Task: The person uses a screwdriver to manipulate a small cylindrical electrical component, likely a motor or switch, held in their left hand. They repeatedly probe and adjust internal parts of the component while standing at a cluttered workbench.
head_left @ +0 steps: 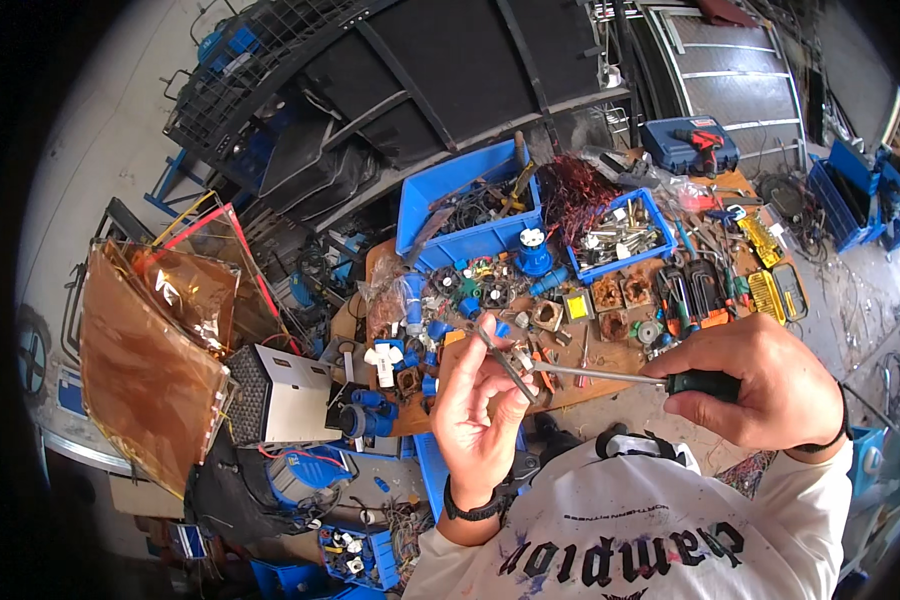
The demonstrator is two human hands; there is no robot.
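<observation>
My right hand is closed round the dark handle of a screwdriver, whose long metal shaft points left. Its tip reaches a thin, dark, edge-on metal piece, and a small light-coloured part sits at that spot; whether they touch I cannot tell. Between the thumb and fingers of my left hand the metal piece is pinched, tilted and raised above the near edge of the workbench. The exact kind of this piece cannot be made out.
On the bench, a large blue crate and a shallow blue bin of metal parts stand at the back. Rusty square housings, clamps and loose tools lie right of centre. A red drill rests by a blue case.
</observation>
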